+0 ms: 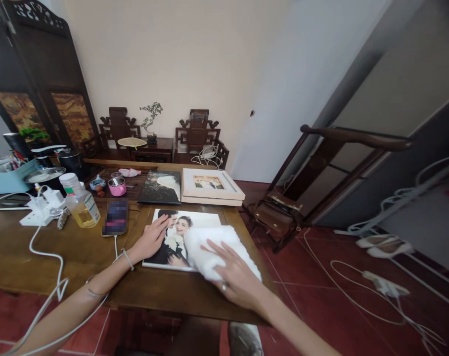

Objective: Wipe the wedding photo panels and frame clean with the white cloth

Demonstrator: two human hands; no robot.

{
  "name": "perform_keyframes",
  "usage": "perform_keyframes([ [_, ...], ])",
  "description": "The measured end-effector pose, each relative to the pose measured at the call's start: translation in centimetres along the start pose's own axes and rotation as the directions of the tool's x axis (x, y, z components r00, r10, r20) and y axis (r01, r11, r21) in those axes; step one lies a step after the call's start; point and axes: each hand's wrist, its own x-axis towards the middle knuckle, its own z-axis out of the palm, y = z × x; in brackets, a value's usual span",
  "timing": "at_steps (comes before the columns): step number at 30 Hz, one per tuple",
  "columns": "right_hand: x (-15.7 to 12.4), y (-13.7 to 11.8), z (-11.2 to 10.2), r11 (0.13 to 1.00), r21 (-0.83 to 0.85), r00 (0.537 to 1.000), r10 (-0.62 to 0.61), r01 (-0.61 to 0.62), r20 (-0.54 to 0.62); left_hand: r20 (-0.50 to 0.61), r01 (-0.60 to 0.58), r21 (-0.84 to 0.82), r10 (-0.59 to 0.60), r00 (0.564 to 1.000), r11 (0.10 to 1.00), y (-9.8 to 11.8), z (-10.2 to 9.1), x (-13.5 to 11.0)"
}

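A frameless photo print of a couple point(172, 237) lies flat near the front edge of a dark wooden table point(42, 257). My left hand point(150, 240) rests open on the print's left edge, fingers stretched flat. My right hand point(234, 277) presses flat, fingers spread, on a white fluffy towel point(209, 244) that covers the print's right half. A ring shows on one right finger.
Behind the print lie a dark photo panel point(160, 187) and a white framed photo point(211, 187). To the left are a phone point(116, 217), a bottle of yellow liquid point(79, 201), a pink pot point(116, 186), a power strip point(42, 207) and white cables. A folding wooden rack point(321, 168) stands to the right.
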Motion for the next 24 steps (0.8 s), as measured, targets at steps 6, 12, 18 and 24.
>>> perform_keyframes([
  [6,6.4,6.5,0.5,0.986,-0.040,0.983,0.159,-0.163,-0.094,-0.019,-0.021,0.012,0.021,1.000,1.000,-0.2,0.1,0.1],
  [12,5.7,5.2,1.0,0.988,-0.029,0.985,0.150,-0.154,-0.087,-0.027,-0.025,0.037,0.026,0.999,0.999,-0.2,0.2,0.1],
  [18,-0.9,-1.8,0.1,1.000,0.020,1.000,-0.017,0.017,0.007,-0.022,-0.018,0.064,0.020,1.000,0.998,0.1,0.2,0.2],
  [24,-0.5,-1.2,-0.6,0.999,0.026,0.998,-0.047,0.046,0.043,-0.020,0.003,0.051,-0.002,1.000,0.999,0.3,0.0,0.3],
])
